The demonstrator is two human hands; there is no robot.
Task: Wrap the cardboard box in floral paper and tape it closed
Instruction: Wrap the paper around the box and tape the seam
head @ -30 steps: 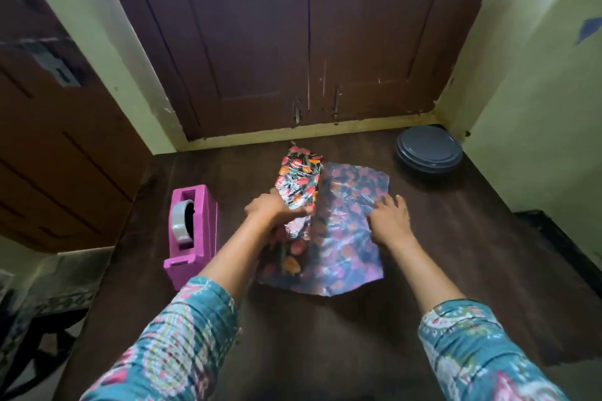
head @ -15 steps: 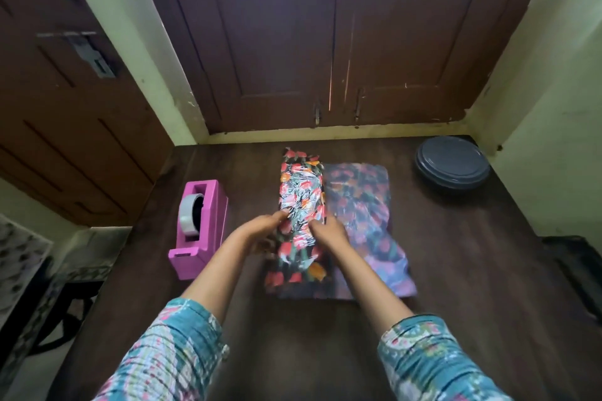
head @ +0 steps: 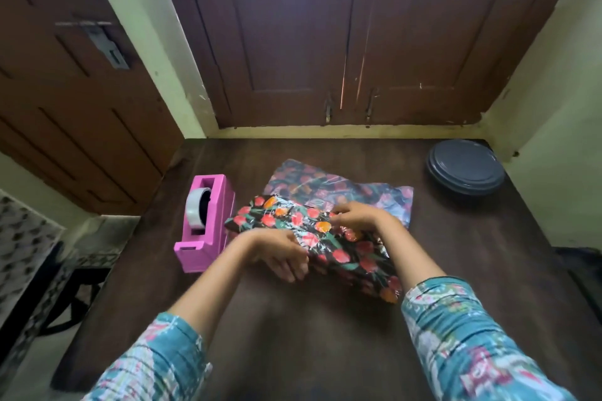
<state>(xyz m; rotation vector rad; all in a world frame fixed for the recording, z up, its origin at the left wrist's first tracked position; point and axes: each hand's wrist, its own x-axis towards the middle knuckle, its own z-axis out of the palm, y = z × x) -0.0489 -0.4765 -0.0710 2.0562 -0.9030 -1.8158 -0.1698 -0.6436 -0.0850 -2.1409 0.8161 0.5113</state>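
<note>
Dark wood table set against brown cupboard doors. Head view: your left hand curls on the near edge of the floral paper, which hides the box, mid-table. Right hand pinches paper at the far top edge. Loose paper spreads behind w/ pale side up. Pink tape dispenser just left; grey lid far right, well apart.

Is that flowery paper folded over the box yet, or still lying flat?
Partly folded. The floral paper shows its bright printed side wrapped over the bundle under both hands, while a flap, pale side up, lies spread on the table behind.
</note>
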